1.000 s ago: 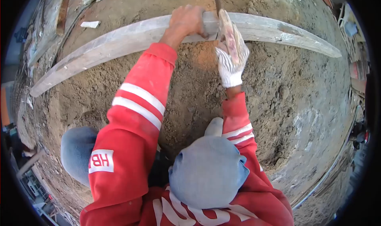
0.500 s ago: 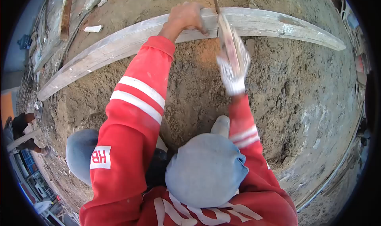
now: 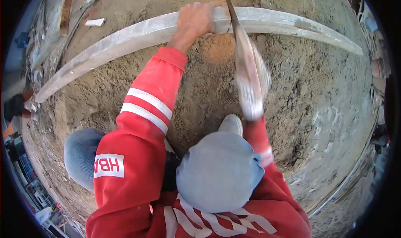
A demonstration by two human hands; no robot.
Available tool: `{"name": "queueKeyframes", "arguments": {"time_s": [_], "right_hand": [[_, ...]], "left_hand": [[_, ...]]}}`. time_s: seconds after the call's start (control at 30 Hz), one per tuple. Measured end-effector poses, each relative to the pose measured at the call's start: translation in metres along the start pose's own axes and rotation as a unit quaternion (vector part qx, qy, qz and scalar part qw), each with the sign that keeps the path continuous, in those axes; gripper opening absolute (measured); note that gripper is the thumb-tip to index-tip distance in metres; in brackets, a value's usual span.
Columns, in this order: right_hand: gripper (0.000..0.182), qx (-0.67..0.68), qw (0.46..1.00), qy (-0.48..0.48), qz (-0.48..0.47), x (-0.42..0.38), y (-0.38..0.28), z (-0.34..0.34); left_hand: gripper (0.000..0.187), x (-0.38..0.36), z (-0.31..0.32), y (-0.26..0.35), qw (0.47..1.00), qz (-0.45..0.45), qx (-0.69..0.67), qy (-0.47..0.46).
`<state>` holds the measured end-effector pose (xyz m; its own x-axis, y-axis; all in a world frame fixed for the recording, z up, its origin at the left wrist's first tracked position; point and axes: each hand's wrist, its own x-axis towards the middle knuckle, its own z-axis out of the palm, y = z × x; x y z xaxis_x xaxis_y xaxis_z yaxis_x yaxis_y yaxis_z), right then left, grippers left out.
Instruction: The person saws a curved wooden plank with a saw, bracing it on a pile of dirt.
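A long, pale wooden beam crosses in front of me, its outline bowed in this wide view. My left hand, bare, is wrapped over it just left of the saw and grips it. My right hand, in a white glove and smeared by motion, is closed around the handle of a handsaw. The saw's dark, narrow blade lies across the beam, a little to the right of my left hand. A dark line shows in the wood beside the blade. Blur hides the fingers of the glove.
Rough, damp soil lies under the beam. My knee and a shoe are close below the saw. A white scrap and an upright plank lie at upper left. Another person's dark sleeve shows at the left edge.
My right hand has drawn the saw back toward me, down and slightly right, and more blade shows past the handle. My left hand stays on the beam. The other person has shifted upward in view.
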<state>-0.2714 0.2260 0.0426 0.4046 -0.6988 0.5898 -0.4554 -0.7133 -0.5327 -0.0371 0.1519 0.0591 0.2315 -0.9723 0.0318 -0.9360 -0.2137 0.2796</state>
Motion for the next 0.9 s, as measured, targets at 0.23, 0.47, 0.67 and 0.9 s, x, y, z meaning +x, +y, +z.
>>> {"name": "queueKeyframes", "arguments": {"time_s": [0.23,0.47,0.67,0.9], "right_hand": [[0.049,0.071,0.996,-0.018,0.042,0.004,0.0,0.013],[0.051,-0.031,0.994,-0.045,0.093,-0.033,-0.009,0.005],[0.076,-0.01,0.992,-0.087,0.087,-0.028,-0.017,0.01],[0.055,0.106,0.994,0.012,0.024,-0.008,0.026,0.032]], "left_hand": [[0.062,0.009,0.006,-0.004,1.0,0.002,0.008,-0.002],[0.069,0.037,-0.006,-0.023,0.999,0.009,-0.01,-0.049],[0.072,0.043,-0.002,-0.018,0.995,0.007,0.011,-0.102],[0.069,0.019,-0.011,-0.008,0.998,0.002,-0.001,-0.055]]}}
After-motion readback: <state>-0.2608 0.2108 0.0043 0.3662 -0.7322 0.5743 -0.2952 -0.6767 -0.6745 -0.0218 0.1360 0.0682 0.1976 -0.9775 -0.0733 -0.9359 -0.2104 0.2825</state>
